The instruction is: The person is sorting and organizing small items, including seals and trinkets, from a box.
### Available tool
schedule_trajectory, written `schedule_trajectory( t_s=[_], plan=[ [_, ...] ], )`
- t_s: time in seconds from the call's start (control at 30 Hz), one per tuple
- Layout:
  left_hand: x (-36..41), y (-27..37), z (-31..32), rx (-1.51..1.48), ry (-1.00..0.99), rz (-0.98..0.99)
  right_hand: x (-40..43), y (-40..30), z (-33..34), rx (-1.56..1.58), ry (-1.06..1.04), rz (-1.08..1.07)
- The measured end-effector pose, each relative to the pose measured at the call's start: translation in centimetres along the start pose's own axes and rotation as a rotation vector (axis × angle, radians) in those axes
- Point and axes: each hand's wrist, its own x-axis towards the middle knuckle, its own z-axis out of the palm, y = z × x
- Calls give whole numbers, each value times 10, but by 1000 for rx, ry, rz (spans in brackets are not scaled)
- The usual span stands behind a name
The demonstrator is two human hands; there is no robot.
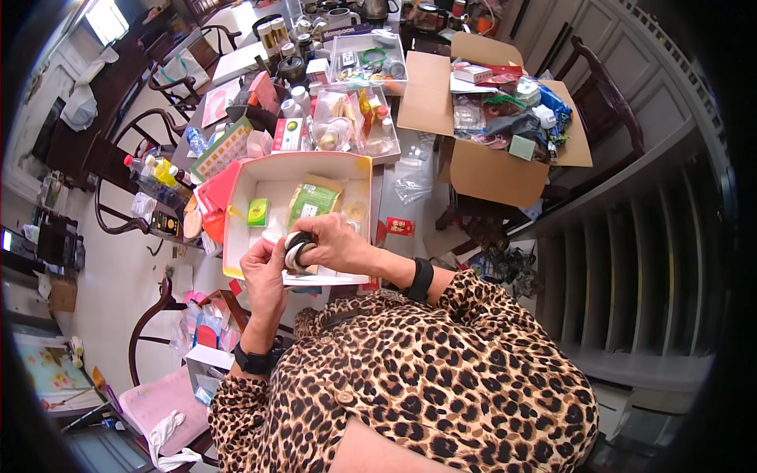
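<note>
Both my hands meet over the near part of a shallow white box (298,161) with yellow at its corners. Between the fingers of my right hand (331,242) is a small bundle of black and white bands (298,251), which look like hair ties. My left hand (263,269) pinches at the left side of the bundle; its fingertips are partly hidden. Inside the box, beyond my hands, lie a green and tan packet (314,200), a small green box (258,211) and a round clear item (355,211).
An open cardboard box (497,177) full of mixed goods stands at the right. Behind the white box are a clear tray (384,145) of packets, bottles and a clear container (369,44). Red envelopes (220,189) lie at its left. A chair with a pink cushion (171,402) stands lower left.
</note>
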Motion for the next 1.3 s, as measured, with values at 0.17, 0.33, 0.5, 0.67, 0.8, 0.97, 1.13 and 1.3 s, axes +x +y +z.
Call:
schedule_trajectory(
  t_s=[0.17, 0.33, 0.5, 0.67, 0.8, 0.97, 1.13, 1.3],
  plan=[
    [-2, -1, 7, -38, 26, -72, -1, 9, 0, -2, 5, 14],
    [-3, 0, 8, -6, 45, -68, -2, 12, 0, -30, 5, -37],
    [-4, 6, 7, 13, 8, -70, -5, 12, -2, 33, -46, 30],
    [-2, 3, 4, 101, 60, -10, -6, 13, 0, 224, -104, 105],
    [-4, 9, 8, 82, 18, -39, -9, 17, 4, 180, -75, 142],
    [-8, 10, 3, 85, -55, -91, -10, 14, 7, 129, -71, 139],
    [-4, 7, -2, 83, -64, -90, -7, 10, 12, -1, -14, 92],
    [-10, 4, -15, 152, -42, -33, 0, 18, 17, -83, 74, 50]
  ],
)
